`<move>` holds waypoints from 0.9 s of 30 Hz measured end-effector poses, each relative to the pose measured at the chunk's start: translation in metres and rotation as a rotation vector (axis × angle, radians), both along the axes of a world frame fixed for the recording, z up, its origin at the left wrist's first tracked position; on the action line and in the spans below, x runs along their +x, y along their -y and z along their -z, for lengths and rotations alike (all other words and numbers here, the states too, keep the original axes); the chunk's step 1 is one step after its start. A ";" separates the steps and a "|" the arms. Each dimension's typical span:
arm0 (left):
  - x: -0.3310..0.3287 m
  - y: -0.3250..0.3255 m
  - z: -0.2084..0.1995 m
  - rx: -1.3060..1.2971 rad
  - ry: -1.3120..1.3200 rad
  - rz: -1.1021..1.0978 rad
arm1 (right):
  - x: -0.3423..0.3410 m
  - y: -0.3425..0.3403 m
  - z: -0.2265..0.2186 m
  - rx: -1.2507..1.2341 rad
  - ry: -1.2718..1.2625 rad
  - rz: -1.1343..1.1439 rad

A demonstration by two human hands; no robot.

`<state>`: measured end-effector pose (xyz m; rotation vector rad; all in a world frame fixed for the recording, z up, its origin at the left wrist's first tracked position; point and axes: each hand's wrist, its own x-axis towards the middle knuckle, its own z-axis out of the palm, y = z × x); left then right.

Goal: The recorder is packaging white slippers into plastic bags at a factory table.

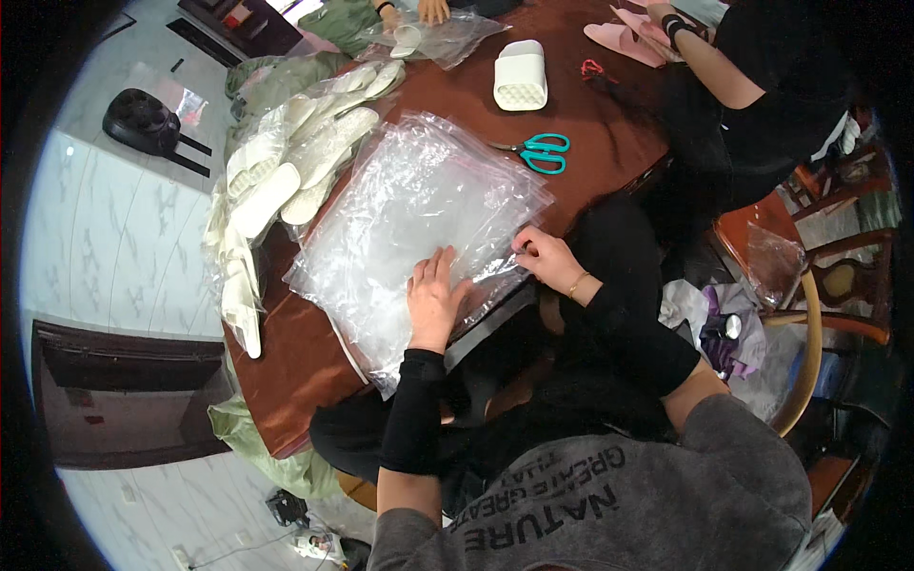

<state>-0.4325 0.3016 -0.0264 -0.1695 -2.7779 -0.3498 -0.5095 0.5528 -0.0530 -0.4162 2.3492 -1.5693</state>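
Note:
A stack of clear plastic bags (400,200) covers the near part of the brown-red table. My left hand (433,303) lies flat on the bags, palm down with its fingers stretched out. At the stack's right edge, my right hand (549,259) pinches the edge of a bag between thumb and fingers. Beyond the stack lies a pair of scissors (543,152) with teal handles. White slippers (267,200), several of them in clear wrapping, are heaped along the table's left side.
A white slipper pair (520,76) stands at the table's far side, near a small red item (592,68). One co-worker's hands (433,11) handle a bagged slipper at the far edge; another's arm (714,62) reaches toward pink slippers (624,43). Wooden chairs (838,276) stand at right.

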 end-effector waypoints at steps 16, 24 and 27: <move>-0.012 0.015 0.012 0.184 -0.096 0.087 | -0.003 0.003 -0.011 -0.128 0.136 0.099; -0.006 0.037 0.005 0.246 -0.127 -0.132 | -0.010 0.016 -0.013 -0.282 0.259 -0.038; -0.001 0.036 -0.023 0.318 -0.191 -0.145 | -0.026 0.016 -0.031 -0.299 0.235 -0.013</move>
